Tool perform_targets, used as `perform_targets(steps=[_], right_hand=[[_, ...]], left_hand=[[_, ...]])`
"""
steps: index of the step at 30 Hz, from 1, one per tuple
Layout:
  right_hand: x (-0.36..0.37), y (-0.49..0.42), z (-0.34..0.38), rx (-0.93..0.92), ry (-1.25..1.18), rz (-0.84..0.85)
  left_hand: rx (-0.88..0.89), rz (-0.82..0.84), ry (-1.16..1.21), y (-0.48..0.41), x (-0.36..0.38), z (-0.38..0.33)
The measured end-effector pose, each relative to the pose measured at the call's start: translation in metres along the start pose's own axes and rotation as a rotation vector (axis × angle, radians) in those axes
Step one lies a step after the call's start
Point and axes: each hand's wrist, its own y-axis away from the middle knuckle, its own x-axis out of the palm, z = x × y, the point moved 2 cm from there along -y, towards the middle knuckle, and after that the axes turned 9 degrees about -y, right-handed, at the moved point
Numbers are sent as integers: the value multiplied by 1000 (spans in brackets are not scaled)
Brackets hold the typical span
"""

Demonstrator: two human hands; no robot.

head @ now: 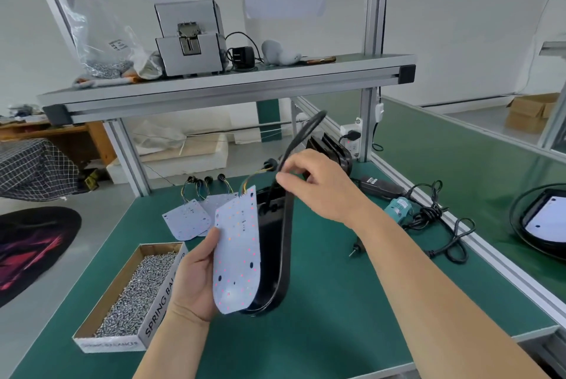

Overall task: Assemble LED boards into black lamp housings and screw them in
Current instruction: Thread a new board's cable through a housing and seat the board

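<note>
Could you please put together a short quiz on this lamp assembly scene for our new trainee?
1. True or false: the left hand grips the LED board.
2. What does the right hand pinch? A the black cable; B a screwdriver; C a plug.
3. Fill in: the box of screws lies on the table to the ___ of the housing.
Key: 1 true; 2 A; 3 left.
</note>
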Motion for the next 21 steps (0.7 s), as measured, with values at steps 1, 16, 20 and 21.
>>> perform_targets(steps=[1, 16, 20, 21], right_hand=[[-2, 2, -2, 48, -190, -60], [39, 7, -71, 28, 543, 152], [2, 13, -120, 424, 925, 181], [-7, 18, -129, 497, 975, 195]], left_hand=[[6, 10, 20, 1, 1, -2], [27, 81, 61, 20, 12, -29], [109, 8, -21, 27, 2, -47], [125, -4, -33, 28, 0, -51]])
